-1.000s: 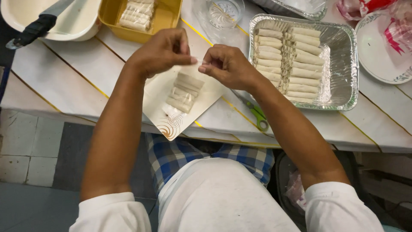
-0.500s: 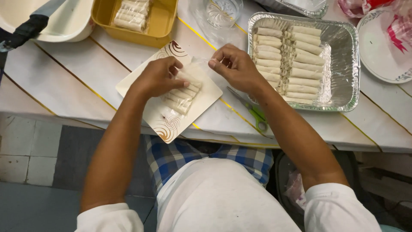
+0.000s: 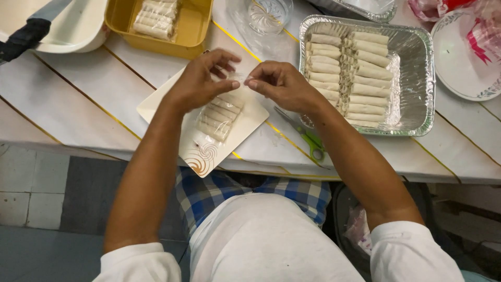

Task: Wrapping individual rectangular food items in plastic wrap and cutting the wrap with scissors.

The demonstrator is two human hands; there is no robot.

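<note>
Where the left hand (image 3: 201, 78) pressed flat on the clear bag of rolls (image 3: 219, 115) half a second ago, it's lifted now, and both hands pinch the bag's open top between their fingers. The right hand (image 3: 282, 83) holds close alongside; the rolls lie just below, on the square plate (image 3: 198, 156).

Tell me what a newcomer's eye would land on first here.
At centre, the left hand and right hand pinch a clear plastic bag of pale rolls lying on a cream square plate. To the right sits a foil tray packed with rows of the same rolls. A yellow tray with a few more stands at the top.
</note>
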